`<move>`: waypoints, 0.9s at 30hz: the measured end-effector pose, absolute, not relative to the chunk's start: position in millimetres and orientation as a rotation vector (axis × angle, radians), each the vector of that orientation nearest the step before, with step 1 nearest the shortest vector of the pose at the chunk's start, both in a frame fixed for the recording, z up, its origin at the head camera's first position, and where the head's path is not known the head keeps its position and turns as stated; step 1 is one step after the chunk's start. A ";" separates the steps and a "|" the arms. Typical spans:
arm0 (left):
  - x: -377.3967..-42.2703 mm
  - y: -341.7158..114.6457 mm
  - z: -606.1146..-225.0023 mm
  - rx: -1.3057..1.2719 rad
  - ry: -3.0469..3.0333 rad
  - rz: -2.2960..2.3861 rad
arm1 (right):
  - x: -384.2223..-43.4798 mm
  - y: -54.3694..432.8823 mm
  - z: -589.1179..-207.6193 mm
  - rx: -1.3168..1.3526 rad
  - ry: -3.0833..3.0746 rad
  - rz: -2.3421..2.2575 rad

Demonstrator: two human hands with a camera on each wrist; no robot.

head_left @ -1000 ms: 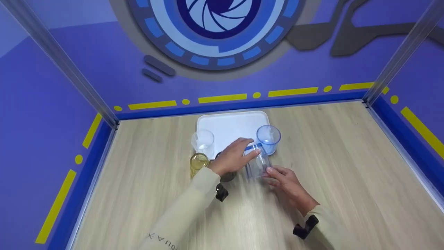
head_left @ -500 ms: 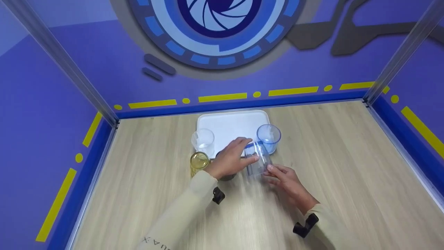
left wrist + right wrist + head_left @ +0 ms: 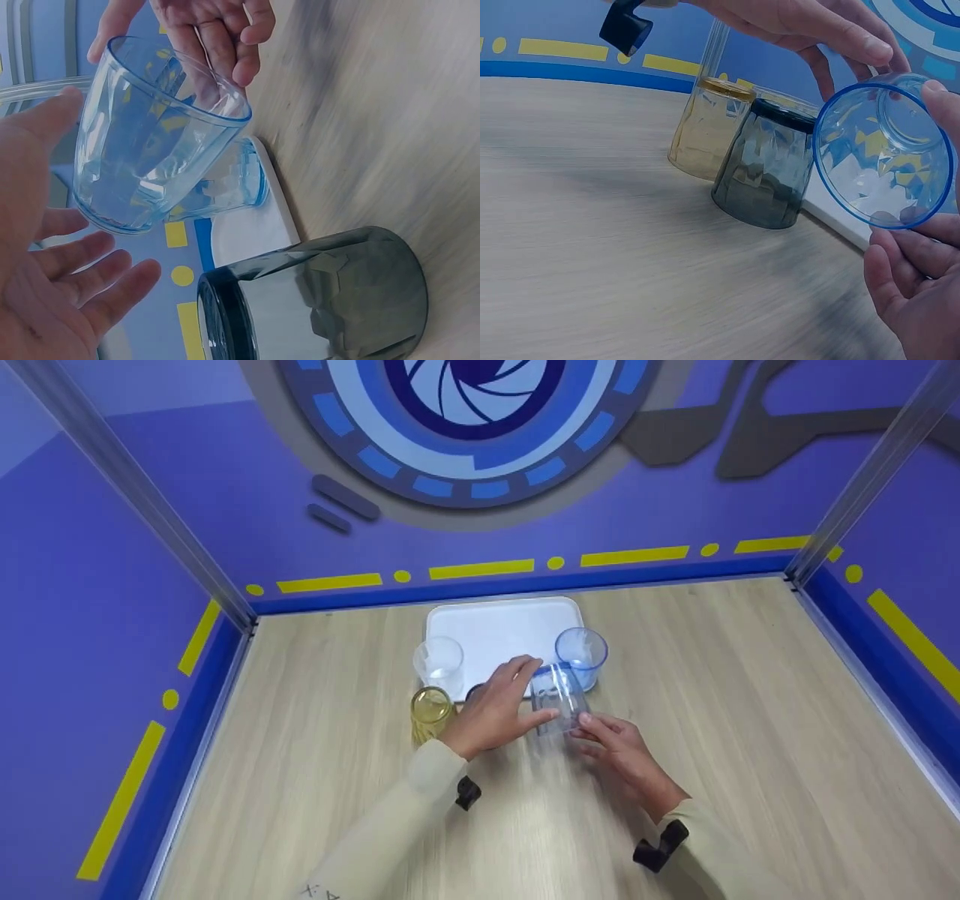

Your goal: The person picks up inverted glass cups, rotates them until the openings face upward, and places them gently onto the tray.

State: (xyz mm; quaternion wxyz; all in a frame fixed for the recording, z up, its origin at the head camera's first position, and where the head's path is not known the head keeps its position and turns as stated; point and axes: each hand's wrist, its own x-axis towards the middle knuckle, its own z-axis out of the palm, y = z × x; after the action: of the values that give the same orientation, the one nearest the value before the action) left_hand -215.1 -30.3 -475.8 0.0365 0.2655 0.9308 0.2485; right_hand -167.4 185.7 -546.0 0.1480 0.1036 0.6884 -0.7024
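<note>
A clear, blue-tinted cup (image 3: 559, 697) is held tilted in the air in front of the tray. Fingers and thumb of my right hand (image 3: 619, 750) grip it at its rim, as the right wrist view also shows for this cup (image 3: 885, 161). My left hand (image 3: 495, 709) is spread beside the cup's base, thumb and fingers extended; whether it touches is hard to tell. Under that hand stands a dark grey cup (image 3: 765, 165), upside down and mostly hidden in the head view. To its left is an upside-down yellow cup (image 3: 431, 716).
A white tray (image 3: 499, 622) lies near the back wall. On its front left corner stands a clear cup (image 3: 440, 664), upright, and on its right side an upright blue cup (image 3: 582, 652). Purple walls enclose the wooden table (image 3: 712, 682) behind and at both sides.
My left hand has drawn slightly left and down, its thumb sliding lower along the cup. The right hand keeps its grip, and the cup has barely moved.
</note>
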 end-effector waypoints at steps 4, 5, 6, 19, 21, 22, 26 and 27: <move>-213.1 -30.5 -476.7 0.838 2.883 0.756 | -168.1 185.2 -545.0 0.315 1.963 -2.028; -212.5 -30.8 -477.0 0.845 2.890 0.754 | -168.3 185.0 -544.8 0.322 1.957 -2.033; -212.0 -31.3 -477.4 0.853 2.899 0.752 | -168.4 184.8 -544.7 0.322 1.956 -2.032; -202.8 -34.1 -492.0 0.977 3.054 0.692 | -170.7 184.1 -546.3 0.320 1.941 -2.066; -202.0 -33.1 -494.6 1.011 3.089 0.683 | -170.7 184.2 -546.0 0.323 1.924 -2.073; -201.8 -32.6 -496.1 1.025 3.102 0.682 | -170.6 184.3 -545.8 0.317 1.926 -2.069; -199.8 -31.0 -501.6 1.045 3.115 0.706 | -170.5 183.3 -545.9 0.324 1.908 -2.084; -199.5 -30.7 -503.0 1.046 3.114 0.720 | -170.5 182.8 -545.8 0.326 1.905 -2.088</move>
State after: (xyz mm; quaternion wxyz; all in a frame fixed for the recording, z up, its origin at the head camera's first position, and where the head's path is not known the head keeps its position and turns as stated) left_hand -199.5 -30.7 -503.0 -0.1105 0.3091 0.9203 0.2127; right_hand -170.5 182.8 -545.8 0.1475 0.1133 0.6623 -0.7258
